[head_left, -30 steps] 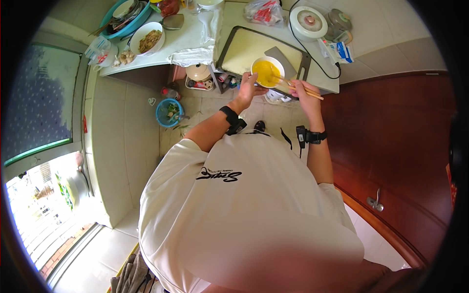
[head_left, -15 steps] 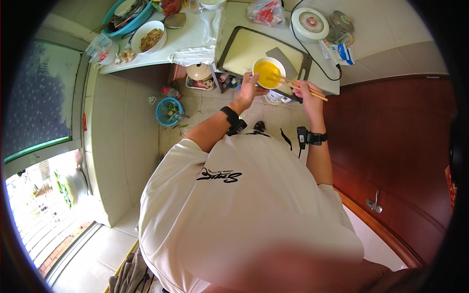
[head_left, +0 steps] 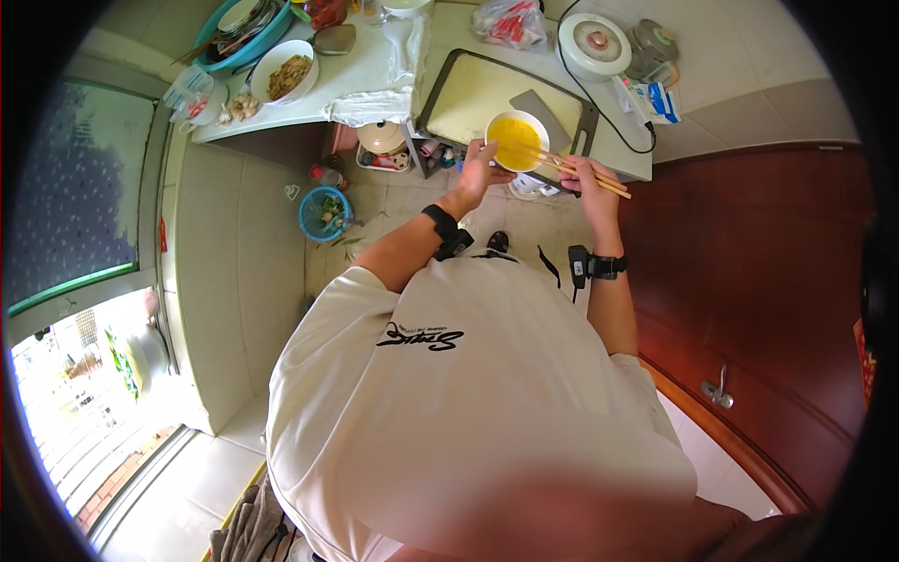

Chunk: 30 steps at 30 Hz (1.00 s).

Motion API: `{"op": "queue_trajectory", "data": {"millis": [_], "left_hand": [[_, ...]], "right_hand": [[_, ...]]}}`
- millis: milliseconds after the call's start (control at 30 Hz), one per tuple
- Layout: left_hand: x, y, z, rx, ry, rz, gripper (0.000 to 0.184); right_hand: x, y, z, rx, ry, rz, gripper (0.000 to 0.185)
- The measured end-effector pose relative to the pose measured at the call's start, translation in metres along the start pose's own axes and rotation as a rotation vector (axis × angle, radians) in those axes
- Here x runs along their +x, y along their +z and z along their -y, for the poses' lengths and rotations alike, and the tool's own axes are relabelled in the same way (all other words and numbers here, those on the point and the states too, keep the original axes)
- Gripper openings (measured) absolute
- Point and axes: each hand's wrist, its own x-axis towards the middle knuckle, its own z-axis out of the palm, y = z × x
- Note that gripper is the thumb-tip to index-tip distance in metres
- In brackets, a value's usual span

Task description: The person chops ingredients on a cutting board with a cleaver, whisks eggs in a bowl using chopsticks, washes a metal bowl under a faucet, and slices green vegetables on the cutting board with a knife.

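My left hand (head_left: 481, 170) is closed on the left rim and side of a white bowl (head_left: 545, 133), holding it just past the counter's front edge. Yellow beaten egg (head_left: 513, 137) fills part of the bowl. In my right hand (head_left: 590, 178) is a pair of wooden chopsticks (head_left: 609, 182), pointing left with their tips in the egg. Behind the bowl lies a cutting board (head_left: 473, 89) with a dark rim, and on it the wide grey blade of a knife (head_left: 540, 110), partly hidden by the bowl.
A white bowl of cooked food (head_left: 309, 82) stands on the left counter beside garlic (head_left: 245, 106) and a blue basin of dishes (head_left: 229, 64). A white rice cooker (head_left: 594, 47) sits at the back right, its black cord running forward. A blue bin (head_left: 325, 214) is on the floor.
The chopsticks have shifted within the egg, their tips now further left in the bowl. My right hand has moved slightly with them; the left hand and bowl stay nearly in place.
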Motion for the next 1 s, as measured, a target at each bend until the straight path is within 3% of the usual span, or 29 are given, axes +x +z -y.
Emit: {"op": "queue_trajectory", "data": {"millis": [800,1000], "left_hand": [[-0.003,0.001,-0.004,-0.014,0.010,0.029,0.042],[-0.005,-0.001,-0.003,-0.017,0.008,0.034,0.043]], "right_hand": [[-0.009,-0.006,0.022,-0.123,-0.016,0.089,0.025],[-0.009,-0.013,0.034,-0.354,-0.179,0.009,0.024]]}}
